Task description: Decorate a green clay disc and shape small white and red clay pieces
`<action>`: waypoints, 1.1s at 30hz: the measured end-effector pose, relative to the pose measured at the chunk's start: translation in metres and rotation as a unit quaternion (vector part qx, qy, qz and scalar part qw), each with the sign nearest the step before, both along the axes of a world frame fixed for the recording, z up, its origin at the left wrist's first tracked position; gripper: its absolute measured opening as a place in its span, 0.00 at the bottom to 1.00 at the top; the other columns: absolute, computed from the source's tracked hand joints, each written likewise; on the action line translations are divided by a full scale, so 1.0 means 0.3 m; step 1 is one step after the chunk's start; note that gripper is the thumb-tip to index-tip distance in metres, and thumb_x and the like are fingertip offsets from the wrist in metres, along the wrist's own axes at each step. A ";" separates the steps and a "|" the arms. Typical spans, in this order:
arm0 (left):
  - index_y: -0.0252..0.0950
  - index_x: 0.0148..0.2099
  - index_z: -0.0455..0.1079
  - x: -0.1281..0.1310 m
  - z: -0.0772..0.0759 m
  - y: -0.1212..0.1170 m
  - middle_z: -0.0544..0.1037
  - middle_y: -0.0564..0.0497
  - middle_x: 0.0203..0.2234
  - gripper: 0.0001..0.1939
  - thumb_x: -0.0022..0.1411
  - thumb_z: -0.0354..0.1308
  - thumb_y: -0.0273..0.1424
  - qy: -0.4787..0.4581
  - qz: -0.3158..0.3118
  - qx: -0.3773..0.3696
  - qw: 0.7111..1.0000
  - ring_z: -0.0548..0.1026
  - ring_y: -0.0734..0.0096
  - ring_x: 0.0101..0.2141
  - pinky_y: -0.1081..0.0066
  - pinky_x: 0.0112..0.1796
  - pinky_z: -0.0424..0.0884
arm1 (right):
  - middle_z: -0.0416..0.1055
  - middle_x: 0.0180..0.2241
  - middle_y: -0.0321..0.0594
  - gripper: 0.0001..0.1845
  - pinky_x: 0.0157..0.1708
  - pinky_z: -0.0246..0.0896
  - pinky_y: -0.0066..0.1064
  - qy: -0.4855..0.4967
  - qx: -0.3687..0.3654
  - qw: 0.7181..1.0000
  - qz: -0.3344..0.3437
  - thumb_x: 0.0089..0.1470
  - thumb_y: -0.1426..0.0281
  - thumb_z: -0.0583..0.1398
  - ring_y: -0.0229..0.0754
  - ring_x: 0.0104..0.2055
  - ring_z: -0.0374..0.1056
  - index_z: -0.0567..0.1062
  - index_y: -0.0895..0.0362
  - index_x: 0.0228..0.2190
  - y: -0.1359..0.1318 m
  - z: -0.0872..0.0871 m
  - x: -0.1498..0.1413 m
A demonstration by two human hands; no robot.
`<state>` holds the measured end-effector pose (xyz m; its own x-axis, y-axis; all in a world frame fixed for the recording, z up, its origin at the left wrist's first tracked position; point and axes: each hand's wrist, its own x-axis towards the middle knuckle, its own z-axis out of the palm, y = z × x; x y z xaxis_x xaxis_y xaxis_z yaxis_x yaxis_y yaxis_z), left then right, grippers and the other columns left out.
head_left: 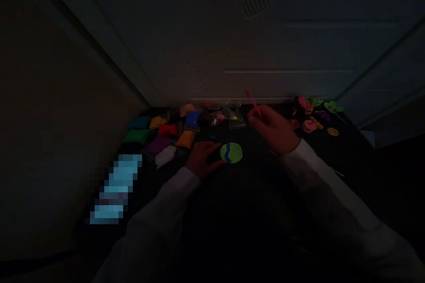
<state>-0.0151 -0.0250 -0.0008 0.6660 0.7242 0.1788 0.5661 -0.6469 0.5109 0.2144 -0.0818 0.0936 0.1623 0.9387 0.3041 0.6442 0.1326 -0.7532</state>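
A green disc [236, 153] crossed by a wavy blue band [227, 153] lies on a dark, ribbed tabletop [245, 199] between a person's two hands in a dim room. The left hand [201, 161] rests at the disc's left edge, thumb and fingers spread apart; whether they touch it is hard to tell. The right hand [275, 129], raised to the right of the disc, pinches a pink stick [253, 101] tilted upward. Behind, a clear bag [236, 122] holds a small yellow piece [235, 118], beside another with a pink piece [221, 116] inside. To the left, packets bulge with blue [193, 119], orange [185, 139], red [168, 130], purple [159, 144] and green [135, 136] material. Colorful figures [310, 125] cluster at far right.
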 end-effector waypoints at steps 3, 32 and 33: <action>0.39 0.55 0.69 -0.003 -0.006 0.008 0.72 0.41 0.48 0.30 0.51 0.62 0.46 0.017 0.000 0.018 1.000 0.66 0.50 0.49 0.52 0.50 0.62 | 0.77 0.29 0.36 0.11 0.32 0.59 0.32 -0.080 -0.085 0.990 0.080 0.53 0.65 0.58 0.39 0.28 0.70 0.77 0.55 0.36 -0.060 -0.105 -0.051; 0.39 0.51 0.72 -0.006 -0.047 0.008 0.71 0.43 0.43 0.19 0.59 0.56 0.37 0.016 -0.025 0.134 0.990 0.68 0.56 0.44 0.55 0.45 0.66 | 0.76 0.39 0.46 0.24 0.41 0.44 0.40 -0.335 -0.142 0.928 0.079 0.58 0.58 0.53 0.49 0.41 0.70 0.68 0.53 0.54 -0.095 -0.237 -0.084; 0.38 0.51 0.72 -0.005 -0.047 0.008 0.71 0.43 0.43 0.19 0.59 0.56 0.37 0.014 -0.025 0.136 0.990 0.68 0.56 0.44 0.55 0.45 0.66 | 0.76 0.39 0.46 0.24 0.41 0.44 0.40 -0.333 -0.141 0.929 0.075 0.58 0.58 0.53 0.49 0.41 0.70 0.68 0.53 0.54 -0.095 -0.237 -0.082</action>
<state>-0.0167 -0.0227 -0.0149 0.7075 0.6177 0.3433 0.5416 -0.7860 0.2979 0.1899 -0.1102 0.0225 -0.1132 0.9932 0.0284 0.9702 0.1166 -0.2124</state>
